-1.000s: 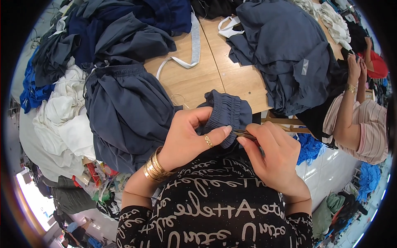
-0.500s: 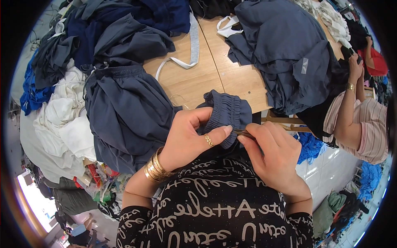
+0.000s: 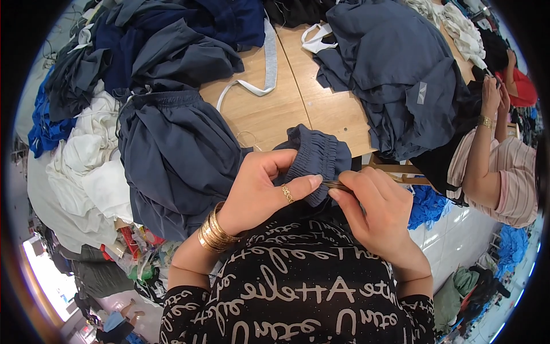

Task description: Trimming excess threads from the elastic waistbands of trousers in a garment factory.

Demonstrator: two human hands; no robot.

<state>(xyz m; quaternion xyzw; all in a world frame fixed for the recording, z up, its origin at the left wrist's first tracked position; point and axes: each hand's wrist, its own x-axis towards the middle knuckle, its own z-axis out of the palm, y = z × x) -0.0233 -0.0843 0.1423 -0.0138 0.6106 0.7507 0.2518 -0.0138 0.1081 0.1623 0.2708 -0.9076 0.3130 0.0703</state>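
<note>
Waistband (image 3: 314, 159) pinched in left hand (image 3: 259, 189), right hand (image 3: 375, 209) pinching a tool (image 3: 337, 184), over the table edge (image 3: 366, 153).

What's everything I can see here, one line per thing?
Gathered waistband piece: one, dark blue-grey, held at the table's near edge.
Thin tool: one, dark, pinched against the waistband; too small to identify.
Wooden table: one, light brown, centre.
Grey strap: one, on the table.
Dark garments: several, navy and grey, heaped left and far right.
White cloth pile: one, left edge.
Co-worker's arm: one, striped sleeve, right edge.
Gold bangles: several, left wrist.
Left hand: grips the waistband, ring on one finger.
Right hand: pinches the thin tool.
</note>
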